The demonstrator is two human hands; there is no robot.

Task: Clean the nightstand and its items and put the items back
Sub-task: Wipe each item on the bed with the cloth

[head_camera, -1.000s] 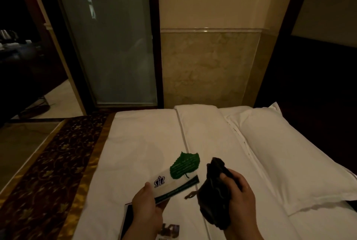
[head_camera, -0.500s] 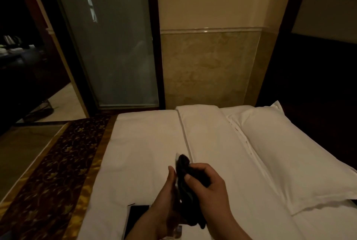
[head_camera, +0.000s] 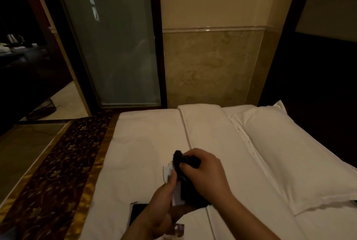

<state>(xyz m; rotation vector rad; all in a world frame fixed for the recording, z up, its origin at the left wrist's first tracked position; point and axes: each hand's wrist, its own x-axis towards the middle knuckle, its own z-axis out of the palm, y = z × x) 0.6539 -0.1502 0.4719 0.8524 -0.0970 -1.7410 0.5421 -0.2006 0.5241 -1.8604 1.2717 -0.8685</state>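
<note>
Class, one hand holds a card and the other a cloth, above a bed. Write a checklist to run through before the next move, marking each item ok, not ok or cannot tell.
1. Grip on the card: the left hand pinches the white card. Ok.
2. Cloth ready: the right hand grips the dark cloth against the card. Ok.
3. Card wiped on both faces: cannot tell.
4. Place to lay the card: bare sheet shows on the bed beyond the hands. Ok.
5. Black flat item out of the way: it lies on the bed under the left forearm. Cannot tell.
6. Nightstand in sight for the return: not ok.
</note>
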